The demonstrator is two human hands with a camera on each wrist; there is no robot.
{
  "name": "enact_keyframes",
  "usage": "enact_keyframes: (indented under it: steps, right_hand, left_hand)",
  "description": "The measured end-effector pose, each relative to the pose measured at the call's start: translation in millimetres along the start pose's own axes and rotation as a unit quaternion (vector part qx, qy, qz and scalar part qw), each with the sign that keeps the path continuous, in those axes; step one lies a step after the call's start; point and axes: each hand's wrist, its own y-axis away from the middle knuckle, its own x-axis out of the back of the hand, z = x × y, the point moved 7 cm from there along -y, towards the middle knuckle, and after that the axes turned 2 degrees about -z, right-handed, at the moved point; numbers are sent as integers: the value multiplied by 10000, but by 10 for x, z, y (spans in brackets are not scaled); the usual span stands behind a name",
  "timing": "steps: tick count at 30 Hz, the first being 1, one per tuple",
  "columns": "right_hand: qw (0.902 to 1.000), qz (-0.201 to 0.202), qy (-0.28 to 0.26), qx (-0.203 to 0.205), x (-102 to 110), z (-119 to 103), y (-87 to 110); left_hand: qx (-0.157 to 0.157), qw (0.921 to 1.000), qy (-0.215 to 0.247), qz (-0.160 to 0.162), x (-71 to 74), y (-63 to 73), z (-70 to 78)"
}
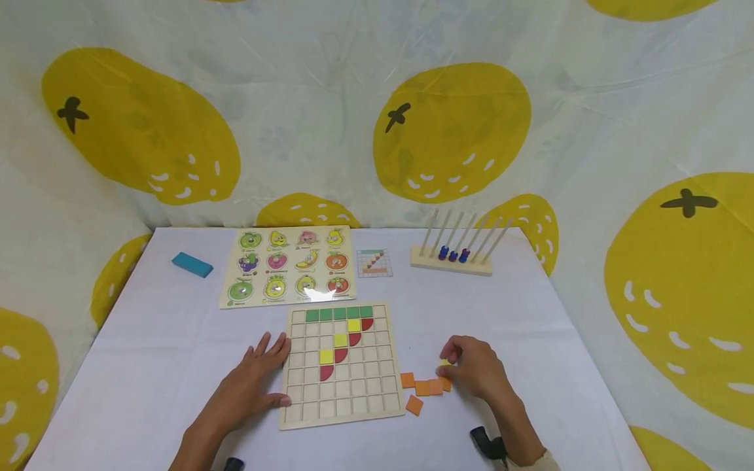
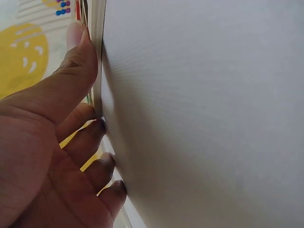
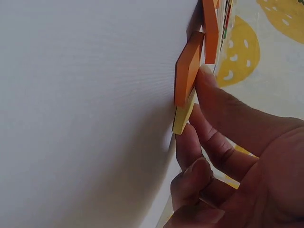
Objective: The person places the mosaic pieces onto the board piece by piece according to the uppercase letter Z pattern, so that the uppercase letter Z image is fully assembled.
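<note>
My left hand [image 1: 253,376] rests at the left side of a wooden grid board [image 1: 357,388], fingers spread along its edge and thumb over the lower left rim. On the board are a row of green squares [image 1: 340,314], a diagonal of yellow squares [image 1: 341,340] and red quarter-circles [image 1: 340,355]. To the right of the board, my right hand [image 1: 478,369] pinches a yellow square tile [image 3: 183,116] low over the table, between curled fingers and thumb. The thumb tip lies right at an orange square tile [image 3: 187,71] beside it.
Several loose orange tiles [image 1: 415,405] lie along the board's right side. Behind are a fruit puzzle board [image 1: 230,288], a small pattern card [image 1: 374,263] and a wooden peg stand [image 1: 450,264] with blue and red beads. A blue block [image 1: 192,265] lies far left.
</note>
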Motion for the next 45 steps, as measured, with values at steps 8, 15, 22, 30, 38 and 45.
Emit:
enact_keyframes:
  steps: [8,15,22,30,38,45]
  right_hand:
    - [9998,56,-170,-58,-26,-3,-26]
    - [9972,180,-657,308,-42,-243,-20]
    - [9947,137,-816,602,-131,-591,-31]
    - [9890,-87,-873,1194,-328,-1054,-52]
    - [9826,-371,-881,1590,-599,-1467,-90]
    - [9787,-573,-825,1789,-826,-1772,-79]
  left_hand:
    - [-11,10000,-80,4,-2,-3,21]
    - [16,10000,-94,9,-6,-2,17]
    - [28,9999,-105,8,-8,5,12]
    - [75,10000,-66,3,-12,13,8]
    - [39,10000,-63,12,4,15,34]
    - [-31,9999,-98,70,13,12,34]
